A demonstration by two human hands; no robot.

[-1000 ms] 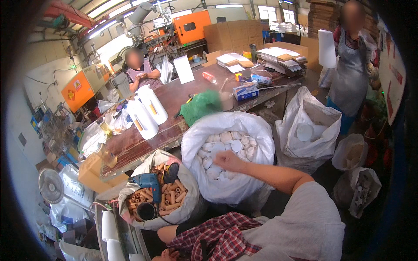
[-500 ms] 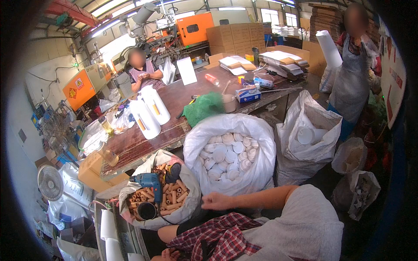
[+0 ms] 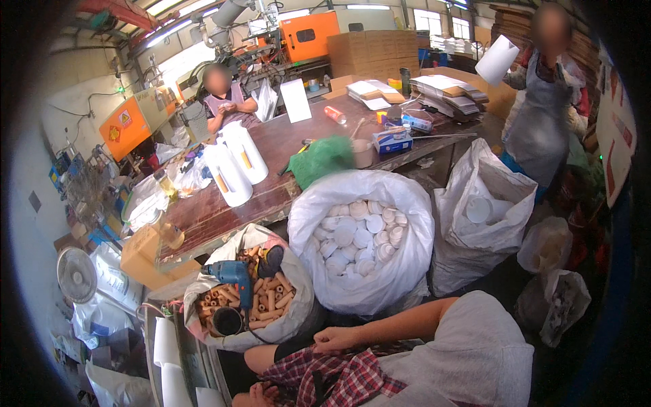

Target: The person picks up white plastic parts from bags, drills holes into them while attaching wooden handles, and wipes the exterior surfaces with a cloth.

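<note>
My right hand (image 3: 337, 338) rests loosely curled over my lap, above a red plaid garment (image 3: 332, 373); no object shows in it. Low in the picture, my left hand (image 3: 261, 395) lies by my leg, partly cut off, its visible fingers slightly apart and holding nothing I can see. In front of me stands a sack (image 3: 308, 319) full of short tan tubes (image 3: 274, 298). On those tubes lie a blue power drill (image 3: 234, 273) and a dark round cup (image 3: 227, 321). Beyond my right hand is a big white sack (image 3: 305, 224) of white discs (image 3: 346, 234).
A dark red table (image 3: 271, 146) carries white rolls (image 3: 227, 173), a green bag (image 3: 322, 161), a blue box (image 3: 392, 141) and stacked sheets (image 3: 447, 95). Another white sack (image 3: 454, 237) stands right. One person (image 3: 227, 102) sits behind the table; another (image 3: 542, 115) stands right with a white sheet.
My right hand has come down from beside the sacks onto my lap. The standing person's white sheet has tilted and shifted left. The view has shifted slightly.
</note>
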